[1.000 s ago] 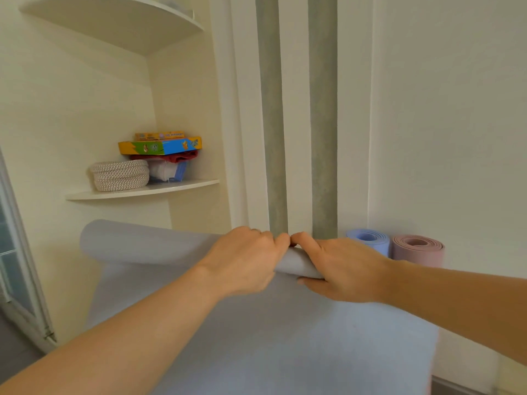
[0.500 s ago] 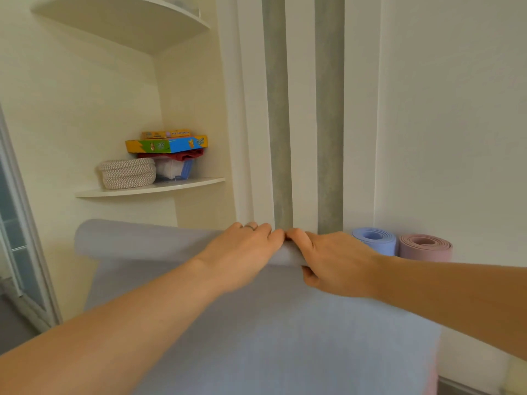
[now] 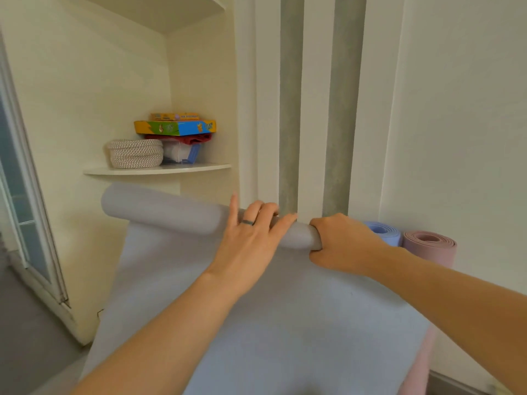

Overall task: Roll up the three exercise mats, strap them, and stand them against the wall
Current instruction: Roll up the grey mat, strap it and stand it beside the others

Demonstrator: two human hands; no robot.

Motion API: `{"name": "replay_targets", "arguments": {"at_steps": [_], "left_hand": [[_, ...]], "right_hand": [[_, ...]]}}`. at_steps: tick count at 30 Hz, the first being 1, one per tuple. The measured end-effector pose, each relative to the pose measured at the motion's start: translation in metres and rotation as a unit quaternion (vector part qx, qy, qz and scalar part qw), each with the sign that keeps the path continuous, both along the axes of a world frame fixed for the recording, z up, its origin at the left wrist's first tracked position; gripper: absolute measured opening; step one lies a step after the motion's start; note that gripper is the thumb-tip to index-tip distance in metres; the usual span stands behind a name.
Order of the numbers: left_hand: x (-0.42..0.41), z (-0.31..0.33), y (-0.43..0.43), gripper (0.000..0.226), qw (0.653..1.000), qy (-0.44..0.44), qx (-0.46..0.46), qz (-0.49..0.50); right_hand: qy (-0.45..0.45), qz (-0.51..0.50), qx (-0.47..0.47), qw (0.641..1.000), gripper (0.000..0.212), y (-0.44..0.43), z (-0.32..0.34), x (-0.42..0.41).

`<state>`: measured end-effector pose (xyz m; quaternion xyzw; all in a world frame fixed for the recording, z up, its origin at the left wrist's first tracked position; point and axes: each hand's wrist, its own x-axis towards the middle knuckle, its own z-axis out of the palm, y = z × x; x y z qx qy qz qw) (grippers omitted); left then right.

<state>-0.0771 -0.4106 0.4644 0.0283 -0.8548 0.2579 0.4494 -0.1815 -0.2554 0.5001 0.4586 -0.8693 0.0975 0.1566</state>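
Observation:
A grey mat [image 3: 285, 323] hangs in front of me, its top end wound into a thin roll [image 3: 159, 212]. My left hand [image 3: 251, 240] rests on the roll with fingers spread and nearly straight, a ring on one finger. My right hand [image 3: 342, 243] grips the roll's right end, fingers curled round it. Behind my right hand a rolled blue mat [image 3: 382, 230] and a rolled pink mat [image 3: 430, 245] stand upright against the wall. No straps show on them from this angle.
A corner shelf [image 3: 156, 169] above the roll carries a woven basket [image 3: 135, 153] and stacked coloured boxes [image 3: 176, 127]. A glass door frame [image 3: 31, 223] is at the left. Grey floor [image 3: 25, 346] shows at lower left. Striped wall panels [image 3: 313, 109] rise behind the mats.
My left hand has opened, its fingers now spread over the roll instead of curled on it. My right hand has shifted to the roll's right end. The view has moved closer.

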Motion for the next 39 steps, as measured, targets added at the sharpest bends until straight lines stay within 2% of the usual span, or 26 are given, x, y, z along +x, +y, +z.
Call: {"name": "replay_targets", "arguments": {"at_steps": [3,4,6,8,9,10,11,13,14,15,16,19,20,21,23,25,29,31,34,37,39], "left_hand": [[0.007,-0.006,0.016,0.079,0.994,-0.08,0.08,-0.001],[0.011,-0.005,0.021,0.072,0.993,-0.075,0.088,-0.01],[0.02,0.004,0.032,0.037,0.992,-0.012,0.119,-0.028],[0.03,0.005,0.038,0.012,0.957,-0.024,0.284,-0.046],[0.033,0.0,0.038,0.015,0.915,-0.064,0.396,-0.048],[0.036,-0.007,0.038,0.023,0.853,-0.11,0.507,-0.061],[0.036,-0.015,0.04,0.031,0.773,-0.133,0.612,-0.097],[0.032,-0.024,0.05,0.027,0.599,-0.086,0.776,-0.178],[0.027,-0.027,0.055,0.022,0.521,-0.049,0.825,-0.213],[0.021,-0.028,0.059,0.021,0.461,-0.008,0.853,-0.244],[0.017,-0.027,0.063,0.023,0.416,0.026,0.868,-0.269],[0.013,-0.027,0.066,0.029,0.346,0.064,0.877,-0.328],[0.013,-0.028,0.064,0.028,0.328,0.062,0.878,-0.343],[0.013,-0.031,0.062,0.027,0.309,0.058,0.879,-0.36],[0.013,-0.034,0.06,0.027,0.27,0.049,0.879,-0.39],[0.012,-0.034,0.062,0.026,0.248,0.031,0.872,-0.421],[0.002,-0.026,0.067,0.027,0.219,0.006,0.851,-0.478],[-0.004,-0.022,0.069,0.026,0.213,0.005,0.85,-0.482],[-0.014,-0.02,0.075,0.025,0.22,-0.009,0.852,-0.475],[-0.024,-0.017,0.088,0.021,0.22,-0.008,0.861,-0.459],[-0.032,-0.011,0.097,0.017,0.2,-0.003,0.867,-0.455]], "right_hand": [[-0.014,-0.017,-0.002,1.0,0.012,0.007,-0.012,-0.011],[-0.014,-0.012,-0.003,1.0,0.012,0.008,-0.016,-0.011],[-0.004,0.001,0.002,1.0,0.013,0.009,-0.021,-0.008],[-0.001,0.005,-0.002,1.0,0.012,0.008,-0.023,-0.004],[-0.002,0.002,-0.006,1.0,0.012,0.008,-0.024,-0.003],[0.002,-0.001,-0.004,1.0,0.015,0.007,-0.025,-0.001],[0.006,-0.005,0.001,1.0,0.018,0.006,-0.026,0.001],[0.02,-0.016,0.008,1.0,0.022,0.005,-0.029,0.007],[0.029,-0.019,0.012,0.999,0.024,0.004,-0.031,0.01],[0.041,-0.02,0.016,0.999,0.025,0.004,-0.034,0.014],[0.058,-0.02,0.02,0.998,0.027,0.004,-0.036,0.019],[0.107,0.013,0.028,0.994,0.042,0.01,-0.042,0.025],[0.098,0.038,0.038,0.994,0.053,0.014,-0.042,0.025],[0.052,0.064,0.05,0.995,0.064,0.02,-0.039,0.023],[-0.117,0.108,0.063,0.985,0.075,0.028,-0.027,0.018],[-0.234,0.129,0.046,0.963,0.068,0.032,-0.014,0.009],[-0.326,0.128,0.008,0.937,0.048,0.033,0.006,-0.001],[-0.341,0.117,0.006,0.933,0.041,0.033,0.01,0.0],[-0.314,0.087,-0.005,0.945,0.044,0.037,0.01,-0.001],[-0.24,0.038,-0.004,0.97,0.044,0.05,0.011,-0.001],[-0.187,0.003,-0.016,0.982,0.044,0.062,0.015,0.001]]}}
